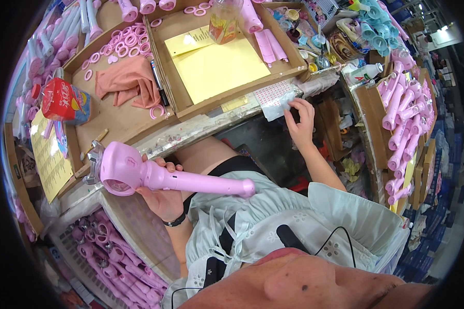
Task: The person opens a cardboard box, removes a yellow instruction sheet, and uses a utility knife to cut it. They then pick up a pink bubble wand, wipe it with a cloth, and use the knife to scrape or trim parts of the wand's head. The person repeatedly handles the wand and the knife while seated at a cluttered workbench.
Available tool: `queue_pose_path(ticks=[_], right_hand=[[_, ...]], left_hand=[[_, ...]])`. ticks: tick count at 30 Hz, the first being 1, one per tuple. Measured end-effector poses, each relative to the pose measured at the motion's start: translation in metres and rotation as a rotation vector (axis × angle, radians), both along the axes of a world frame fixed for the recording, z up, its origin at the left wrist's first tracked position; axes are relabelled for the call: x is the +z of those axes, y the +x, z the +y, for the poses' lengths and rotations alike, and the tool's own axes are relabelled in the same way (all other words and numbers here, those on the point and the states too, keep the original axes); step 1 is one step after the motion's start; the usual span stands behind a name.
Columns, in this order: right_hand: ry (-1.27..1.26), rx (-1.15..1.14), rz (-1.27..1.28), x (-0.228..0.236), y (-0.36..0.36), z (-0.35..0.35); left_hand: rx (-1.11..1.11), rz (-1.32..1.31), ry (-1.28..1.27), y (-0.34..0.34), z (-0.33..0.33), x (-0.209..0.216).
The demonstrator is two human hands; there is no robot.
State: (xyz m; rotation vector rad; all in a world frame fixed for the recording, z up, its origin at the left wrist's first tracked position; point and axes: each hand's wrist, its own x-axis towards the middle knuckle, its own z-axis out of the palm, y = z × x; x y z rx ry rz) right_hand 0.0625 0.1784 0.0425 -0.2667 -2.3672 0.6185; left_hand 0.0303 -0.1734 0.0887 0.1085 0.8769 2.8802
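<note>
My left hand [165, 201] is closed round the neck of a pink toy wand [206, 182], which lies across my lap area with its handle to the right. The wand's wide head has a round opening and a clear, crown-like piece at its end. At the table's front edge, my right hand [301, 123] has its thumb and fingertips at the right edge of a small white sheet of pink dot stickers [273, 100]. Whether a single sticker is between those fingertips is too small to tell.
A cardboard tray [232, 95] holds yellow paper [221, 67] and a jar [225, 23]. Left of it lie pink rings [131, 41], a salmon cloth [131, 82] and a red package [64, 103]. A crate [134, 226] with pink wands stands lower left; more pink parts [404, 113] sit right.
</note>
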Motion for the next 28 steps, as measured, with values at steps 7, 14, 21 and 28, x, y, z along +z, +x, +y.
queue_pose_path(ticks=[7,14,21,28], right_hand=[[0.14,0.125,0.014,-0.004,-0.02,0.008],[0.237,0.225,0.008,0.005,-0.03,0.015],[0.277,0.333,-0.029,0.017,-0.035,0.016],[0.279,0.349,-0.074,0.026,-0.04,0.013]], left_hand=[[0.005,-0.029,-0.004,-0.001,0.004,0.0],[0.0,-0.022,-0.038,-0.003,0.006,0.001],[-0.007,-0.016,-0.034,-0.004,0.008,0.001],[-0.015,-0.014,-0.043,-0.004,0.007,-0.002]])
